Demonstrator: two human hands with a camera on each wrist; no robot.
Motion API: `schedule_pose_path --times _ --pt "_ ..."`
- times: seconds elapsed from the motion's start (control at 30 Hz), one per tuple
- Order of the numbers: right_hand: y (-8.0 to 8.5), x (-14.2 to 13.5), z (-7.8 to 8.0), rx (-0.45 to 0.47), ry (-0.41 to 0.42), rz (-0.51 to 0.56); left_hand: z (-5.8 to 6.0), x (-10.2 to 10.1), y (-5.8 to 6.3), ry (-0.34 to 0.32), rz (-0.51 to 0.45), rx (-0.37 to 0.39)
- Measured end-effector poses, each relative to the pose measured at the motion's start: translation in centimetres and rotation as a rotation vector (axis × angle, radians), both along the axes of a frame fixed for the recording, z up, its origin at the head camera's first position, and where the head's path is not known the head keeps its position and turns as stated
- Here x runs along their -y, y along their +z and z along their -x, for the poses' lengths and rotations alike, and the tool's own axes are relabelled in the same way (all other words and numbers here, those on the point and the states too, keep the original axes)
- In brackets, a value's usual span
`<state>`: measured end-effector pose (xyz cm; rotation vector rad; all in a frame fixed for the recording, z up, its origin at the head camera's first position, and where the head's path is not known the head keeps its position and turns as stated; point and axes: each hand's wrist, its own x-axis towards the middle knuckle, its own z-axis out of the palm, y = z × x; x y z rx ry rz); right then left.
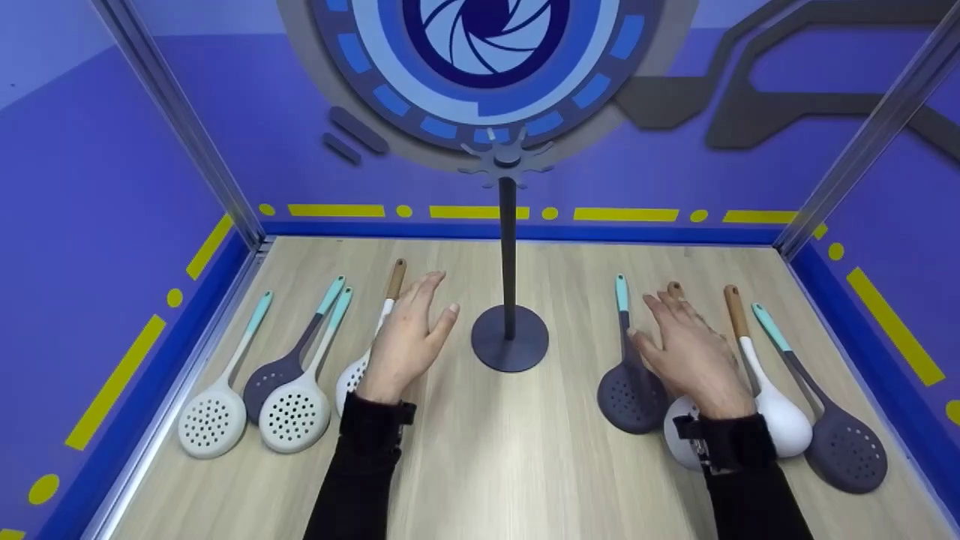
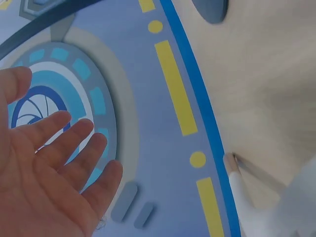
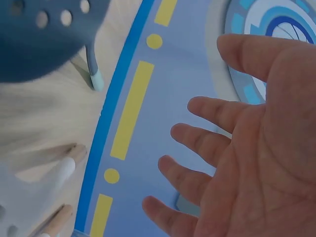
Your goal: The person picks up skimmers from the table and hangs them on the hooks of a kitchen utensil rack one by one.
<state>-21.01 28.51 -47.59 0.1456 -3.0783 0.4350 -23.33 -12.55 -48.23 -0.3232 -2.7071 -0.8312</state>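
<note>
My left hand [image 1: 409, 337] hovers with fingers extended, overlapping a white skimmer [image 1: 351, 379] with a wooden handle in the head view. It holds nothing. On the right, my right hand [image 1: 694, 356] has its fingers spread, also with nothing in its grasp. Beneath it lies a white skimmer [image 1: 679, 435], partly hidden by hand and wrist. A dark skimmer [image 1: 632, 401] with a teal handle is just left of that hand; a white ladle [image 1: 784, 424] is just right of it. Both palms show bare in the wrist views.
Between the hands stands a black utensil stand [image 1: 508, 247] with bare hooks on top. Two light grey skimmers [image 1: 212, 420] and a dark utensil [image 1: 268, 382] lie at left. Another dark skimmer [image 1: 847, 450] lies far right. Blue panels [image 1: 630, 184] enclose the wooden table [image 1: 480, 450].
</note>
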Motion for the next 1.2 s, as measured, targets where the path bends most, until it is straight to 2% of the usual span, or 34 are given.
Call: schedule_pose_path --times 0.27,0.47,0.63,0.9,1.2 --pt "-0.4 0.8 0.3 0.048 0.014 -0.030 0.4 -3.1 -0.1 -0.053 -0.075 0.004" --pt "-0.6 1.1 0.5 0.023 0.042 -0.089 1.0 -5.0 0.0 -0.088 -0.150 -0.004" --pt "-0.9 1.1 0.7 0.005 0.073 -0.138 1.6 -5.8 0.0 -0.132 -0.201 0.007" --pt "-1.5 1.3 1.3 0.046 0.084 -0.150 2.5 -6.9 0.2 -0.229 -0.342 0.044" --pt "-2.3 1.7 2.4 0.039 0.054 -0.113 3.2 -7.9 0.5 -0.261 -0.394 0.068"
